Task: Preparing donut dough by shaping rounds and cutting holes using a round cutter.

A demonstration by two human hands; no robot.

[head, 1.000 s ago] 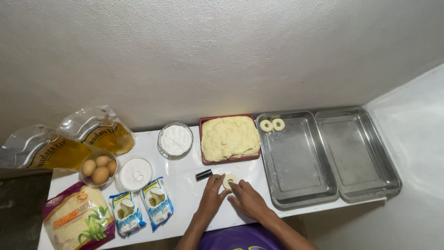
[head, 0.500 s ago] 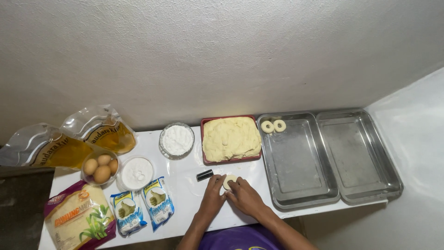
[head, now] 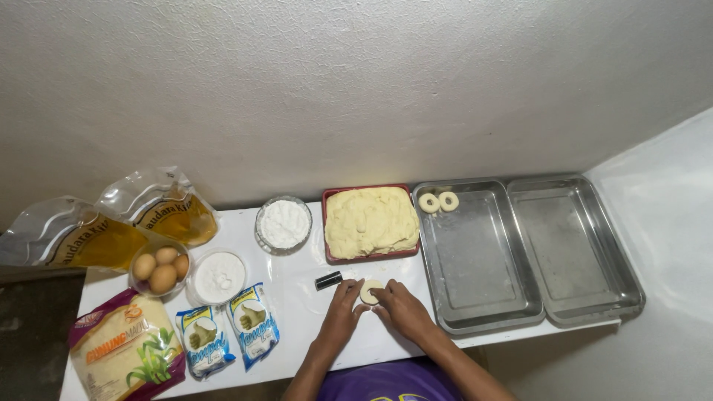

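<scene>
Dough disc (head: 369,290), pale, soft and round, lies on the white tabletop (head: 297,327), pinched between the fingertips of the left hand (head: 343,304) and right hand (head: 398,306), much as half a second ago. One small black cylinder (head: 327,280) lies beside it; beyond sit one red tray of lumpy dough (head: 370,221), two dough rings (head: 438,201), two shiny steel trays (head: 475,260)

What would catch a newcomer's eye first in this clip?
Both hands, left hand and right hand, meet on a small round of dough at the white table's front edge. Behind them sits a red tray of pale dough. To the right, two steel trays shine; the nearer holds two dough rings.
</scene>
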